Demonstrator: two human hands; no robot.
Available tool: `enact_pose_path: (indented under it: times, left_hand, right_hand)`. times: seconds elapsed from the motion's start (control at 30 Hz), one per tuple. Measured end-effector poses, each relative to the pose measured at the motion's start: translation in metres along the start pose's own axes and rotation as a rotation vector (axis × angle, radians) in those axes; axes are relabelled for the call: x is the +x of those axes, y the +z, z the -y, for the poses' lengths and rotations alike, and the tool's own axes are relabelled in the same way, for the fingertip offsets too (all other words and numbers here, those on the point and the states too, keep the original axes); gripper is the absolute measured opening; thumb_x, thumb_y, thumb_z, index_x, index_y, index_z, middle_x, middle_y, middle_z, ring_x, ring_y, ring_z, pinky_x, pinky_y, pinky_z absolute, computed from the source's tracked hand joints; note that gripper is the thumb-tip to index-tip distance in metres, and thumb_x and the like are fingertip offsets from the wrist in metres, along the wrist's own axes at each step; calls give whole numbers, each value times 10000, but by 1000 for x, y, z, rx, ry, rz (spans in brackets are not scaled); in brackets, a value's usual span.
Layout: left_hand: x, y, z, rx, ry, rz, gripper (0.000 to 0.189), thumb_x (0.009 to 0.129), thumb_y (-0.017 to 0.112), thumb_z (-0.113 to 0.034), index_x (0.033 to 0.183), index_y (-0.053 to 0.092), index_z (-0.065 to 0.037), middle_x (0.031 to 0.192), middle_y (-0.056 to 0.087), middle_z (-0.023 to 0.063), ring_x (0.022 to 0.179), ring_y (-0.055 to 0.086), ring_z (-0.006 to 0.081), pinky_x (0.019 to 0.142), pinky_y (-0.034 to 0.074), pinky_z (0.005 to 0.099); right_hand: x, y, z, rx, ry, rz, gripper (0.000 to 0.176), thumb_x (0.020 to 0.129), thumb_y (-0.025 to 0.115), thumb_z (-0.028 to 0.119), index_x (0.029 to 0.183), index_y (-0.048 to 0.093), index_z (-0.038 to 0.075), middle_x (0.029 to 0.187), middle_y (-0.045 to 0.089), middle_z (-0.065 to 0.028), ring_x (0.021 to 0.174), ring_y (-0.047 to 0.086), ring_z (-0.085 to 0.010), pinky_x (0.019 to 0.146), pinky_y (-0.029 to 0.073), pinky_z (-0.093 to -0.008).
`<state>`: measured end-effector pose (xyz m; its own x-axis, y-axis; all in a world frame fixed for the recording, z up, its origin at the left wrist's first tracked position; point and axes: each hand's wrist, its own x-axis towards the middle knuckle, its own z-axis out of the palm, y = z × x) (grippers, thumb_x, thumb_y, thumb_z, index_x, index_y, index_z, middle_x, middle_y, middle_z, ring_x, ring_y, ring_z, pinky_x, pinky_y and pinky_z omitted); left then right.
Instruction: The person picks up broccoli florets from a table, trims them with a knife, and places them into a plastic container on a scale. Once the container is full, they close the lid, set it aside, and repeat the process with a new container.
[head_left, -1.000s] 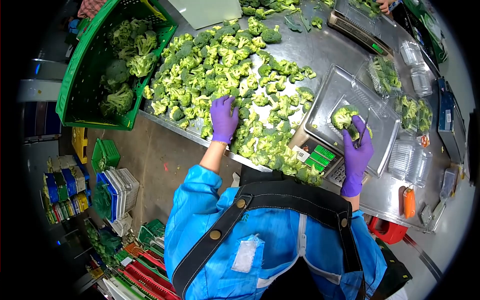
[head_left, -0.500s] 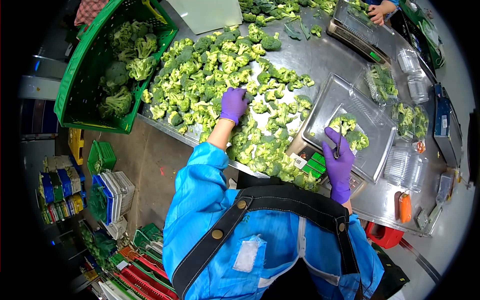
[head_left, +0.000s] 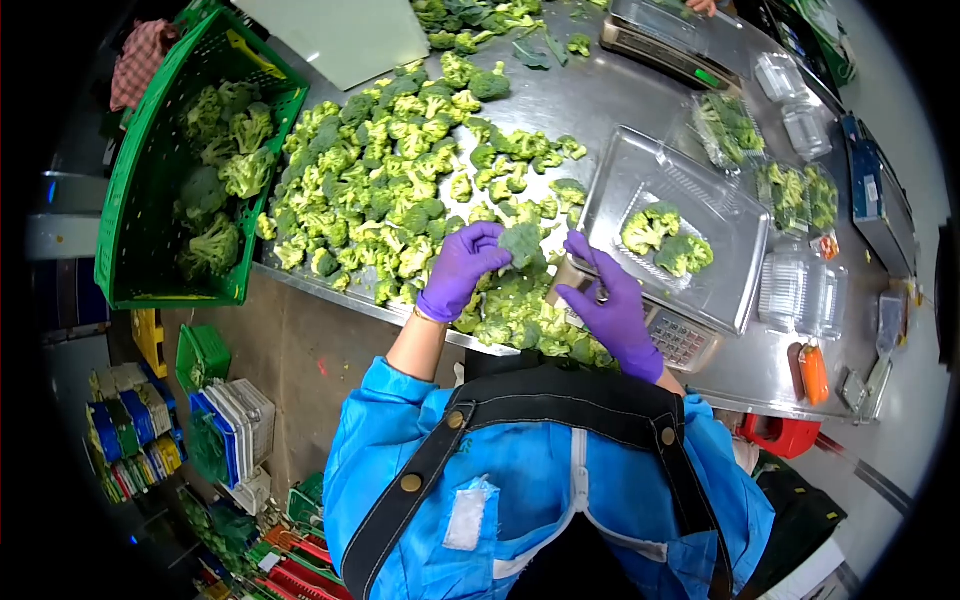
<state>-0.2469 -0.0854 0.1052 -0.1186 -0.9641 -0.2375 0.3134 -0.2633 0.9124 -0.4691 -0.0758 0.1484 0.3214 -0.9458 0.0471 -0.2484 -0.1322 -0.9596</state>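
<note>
My left hand point(head_left: 463, 268), in a purple glove, pinches a broccoli floret point(head_left: 521, 243) by its side, just above the loose pile. My right hand point(head_left: 615, 308), also gloved, is closed around a small metal tool point(head_left: 602, 293) that is mostly hidden by the fingers. Its fingertips point toward the floret, a short gap away. Right of that hand, a scale point(head_left: 685, 338) carries a metal pan point(head_left: 728, 300). In the pan sits a clear plastic tray point(head_left: 668, 268) with broccoli pieces point(head_left: 650, 227) in it.
Loose florets point(head_left: 370, 190) cover the steel table's left side. A green crate point(head_left: 120, 235) with broccoli heads stands at left. Filled clear packs point(head_left: 728, 130), empty clamshells point(head_left: 800, 295) and an orange-handled item point(head_left: 814, 375) lie at right. Another person's hand point(head_left: 703, 6) shows near a second scale point(head_left: 660, 52).
My left hand has lifted a floret from the pile and moved toward my body. My right hand has moved left with the tool, away from the tray. The camera view has shifted.
</note>
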Motion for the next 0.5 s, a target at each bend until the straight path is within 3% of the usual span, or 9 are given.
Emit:
enact_pose_path:
  times: [0.07, 0.17, 0.23, 0.27, 0.33, 0.37, 0.43, 0.5]
  left_hand:
    - [-5, 12, 3, 12, -21, 80, 286, 731, 664, -3, 1000, 572, 34, 844, 626, 39, 725, 578, 78, 652, 466, 204]
    - [-13, 27, -5, -10, -88, 147, 286, 739, 680, -11, 1001, 571, 32, 851, 635, 53, 703, 589, 77, 623, 473, 195]
    - [-16, 29, -6, -6, -121, 154, 286, 740, 679, -14, 1001, 571, 31, 852, 636, 56, 699, 589, 76, 619, 472, 195]
    - [-16, 29, -5, -24, -124, 162, 284, 747, 676, -20, 1005, 568, 31, 849, 635, 57, 690, 587, 76, 615, 471, 197]
    - [-16, 30, -5, -41, -126, 168, 283, 753, 673, -26, 1009, 565, 30, 847, 635, 57, 680, 586, 75, 612, 470, 199]
    - [-15, 34, -6, -23, -132, 143, 256, 753, 674, -26, 984, 576, 26, 820, 633, 51, 661, 578, 73, 597, 461, 195]
    - [-14, 35, -1, -4, -135, 115, 229, 753, 674, -26, 959, 586, 23, 793, 631, 45, 641, 571, 70, 583, 453, 192]
    - [-12, 33, 12, 370, -26, 95, 182, 844, 605, -154, 894, 606, 21, 716, 614, 33, 592, 546, 74, 559, 437, 193]
  right_hand:
    - [0, 3, -1, 87, 53, 39, 631, 734, 715, 95, 1295, 426, 68, 1287, 493, -119, 1161, 497, -194, 934, 427, -301]
    - [-3, 7, -10, 39, -22, -10, 606, 735, 719, 126, 1278, 456, 69, 1214, 550, -120, 1091, 545, -171, 897, 441, -292]
    - [-4, 8, -18, 148, 97, 51, 554, 742, 717, 156, 1244, 501, 67, 1035, 632, -95, 907, 610, -147, 792, 472, -275]
    - [-5, 5, -19, 149, 97, 51, 554, 742, 717, 156, 1244, 501, 67, 1035, 632, -95, 907, 610, -147, 792, 472, -275]
    - [-5, 0, -13, 141, 329, 102, 462, 747, 712, 172, 1168, 562, 53, 843, 645, -73, 685, 582, -113, 655, 467, -264]
    - [-5, 1, -14, 141, 329, 105, 462, 747, 712, 172, 1168, 562, 53, 843, 645, -73, 685, 582, -113, 655, 467, -264]
    - [-5, 6, -19, 2, 40, -16, 404, 740, 720, 186, 1094, 592, 39, 762, 633, -76, 562, 508, -87, 557, 436, -261]
    - [-6, 8, -25, -64, 9, -39, 385, 734, 724, 192, 1059, 596, 28, 756, 629, -81, 548, 485, -85, 543, 426, -258]
